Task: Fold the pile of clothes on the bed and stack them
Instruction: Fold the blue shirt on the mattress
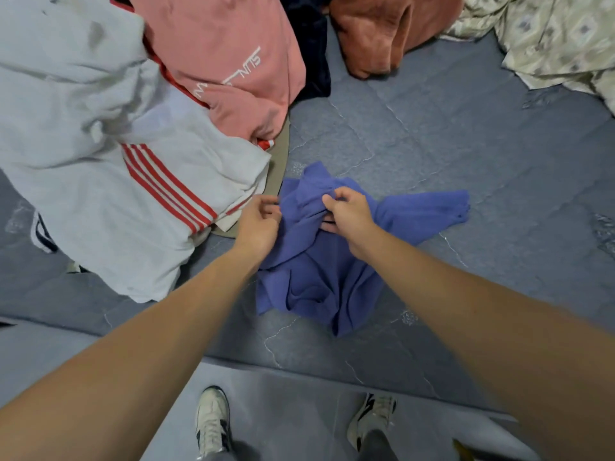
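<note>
Blue-violet knit, crumpled, lies on the grey quilted bed (432, 134) near its front edge: this blue garment (319, 271) is the item being handled. Both forearms reach forward from the lower corners of the view. The left hand (258, 224) sits at the garment's left edge, knuckles up, fingers curled and pinching the cloth there. The right hand (347, 211) rests on the garment's upper middle, fingers bunched around a raised fold, thumb side toward the left hand. The two hands are near each other but apart.

Just beside the left hand lies a white garment with red stripes (133, 181), part of the unfolded pile; its hem nearly touches the blue one. Behind it are a pink shirt with white lettering (226, 54), a dark navy item (309, 44) and a rust-brown piece (376, 34). A patterned cream sheet (549, 38) occupies the far right corner. A tan cloth (279, 161) shows under the white garment, mostly covered.

Two pale sneakers (213, 420) stand on the floor below the bed edge. The garment's type cannot be determined while bunched. Pile items are cut off by the upper and left frame edges.
</note>
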Available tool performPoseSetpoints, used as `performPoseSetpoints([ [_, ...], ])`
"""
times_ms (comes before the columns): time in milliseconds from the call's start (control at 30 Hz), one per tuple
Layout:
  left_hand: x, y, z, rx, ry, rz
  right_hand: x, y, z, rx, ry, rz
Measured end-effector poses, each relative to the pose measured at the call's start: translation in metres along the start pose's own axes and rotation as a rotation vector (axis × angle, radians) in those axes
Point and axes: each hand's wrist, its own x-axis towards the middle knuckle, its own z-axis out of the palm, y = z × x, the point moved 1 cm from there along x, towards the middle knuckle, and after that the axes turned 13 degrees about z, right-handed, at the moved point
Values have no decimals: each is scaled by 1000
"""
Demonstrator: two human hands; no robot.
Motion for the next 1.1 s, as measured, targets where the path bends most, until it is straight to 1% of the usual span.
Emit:
performPoseSetpoints([
  [67, 12, -1, 4, 117, 3, 49, -4, 1, -15, 101, -24, 18],
  [133, 22, 2, 11, 200, -27, 50, -5, 3, -31, 156, -6, 21],
  [267, 37, 8, 31, 350, -51, 38, 0, 7, -63, 168, 55, 17],
  [367, 39, 11, 45, 411, -73, 0, 4, 10, -86, 157, 127, -35],
  [467, 35, 9, 57, 371, -39, -56, 4, 11, -107, 107, 174, -84],
  [567, 27, 6, 63, 257, -15, -143, 1, 11, -125, 59, 192, -130],
  [700, 19, 19, 58, 166, -52, -119, -11, -1, -147, -4, 279, -228],
  [800, 11, 45, 44, 90, -122, -61, -29, -14, -163, -83, 304, -252],
  [900, 3, 86, 24, 29, -146, 59, -58, -34, -178, -174, 309, -288],
  [1000, -9, 138, 3, 72, -188, 166, -104, -63, -189, -218, 341, -378],
  [1100, -25, 202, -18, 99, -223, 230, -161, -97, -198, -248, 380, -435],
])
